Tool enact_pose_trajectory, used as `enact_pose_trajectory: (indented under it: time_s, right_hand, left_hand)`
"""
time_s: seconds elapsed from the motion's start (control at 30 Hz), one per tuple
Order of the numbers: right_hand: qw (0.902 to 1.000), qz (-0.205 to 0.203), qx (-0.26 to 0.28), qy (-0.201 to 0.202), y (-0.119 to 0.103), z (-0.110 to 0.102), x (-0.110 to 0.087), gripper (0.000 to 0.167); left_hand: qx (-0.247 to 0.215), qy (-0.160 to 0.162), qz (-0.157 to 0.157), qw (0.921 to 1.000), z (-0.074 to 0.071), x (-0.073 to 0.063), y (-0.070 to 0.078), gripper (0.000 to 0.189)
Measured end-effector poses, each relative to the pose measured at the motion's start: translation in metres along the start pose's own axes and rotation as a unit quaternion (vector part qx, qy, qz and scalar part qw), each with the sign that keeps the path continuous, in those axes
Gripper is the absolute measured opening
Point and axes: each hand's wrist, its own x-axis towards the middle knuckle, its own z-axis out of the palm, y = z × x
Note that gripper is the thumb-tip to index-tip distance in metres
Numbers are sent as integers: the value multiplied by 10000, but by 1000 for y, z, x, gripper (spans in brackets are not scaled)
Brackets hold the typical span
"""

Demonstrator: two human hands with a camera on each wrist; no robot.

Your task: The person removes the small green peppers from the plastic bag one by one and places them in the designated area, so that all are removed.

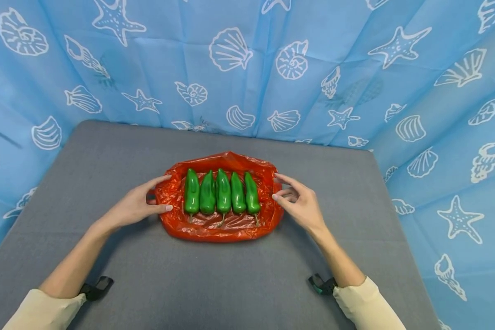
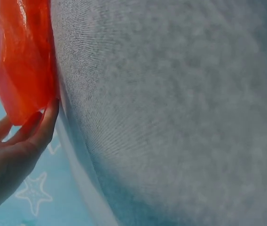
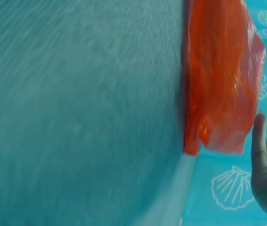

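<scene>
Left hand (image 1: 134, 206): thumb and fingers spread around the left end of a crinkled, translucent red plastic bag (image 1: 227, 235), touching it. Bag lies open on grey cloth-covered table (image 1: 231, 284); 5 glossy green elongated peppers (image 1: 223, 192) side by side inside. Right hand (image 1: 303, 204): thumb and forefinger parted at bag's right end; contact unclear.

Five green peppers (image 1: 223, 192), side by side in a red plastic bag (image 1: 227, 235) on the grey worktop (image 1: 214, 284), left hand (image 1: 138, 202) and right hand (image 1: 302, 205) flanking it!
</scene>
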Motion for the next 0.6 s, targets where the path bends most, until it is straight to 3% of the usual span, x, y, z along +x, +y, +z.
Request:
enact_pose_trajectory:
  time_s: [0.17,0.4,0.6]
  right_hand:
    - [9985,475,153,-209,-5,9,4,49]
    - [9967,748,-130,-274,-5,19,10,48]
    - [9958,828,-143,-350,24,31,15,53]
  left_hand:
    - [-53,5,0,10000,2,1,-1,86]
    - [134,56,41,9999,4,1,3,88]
    - [195,45,12,9998,4,1,4,86]
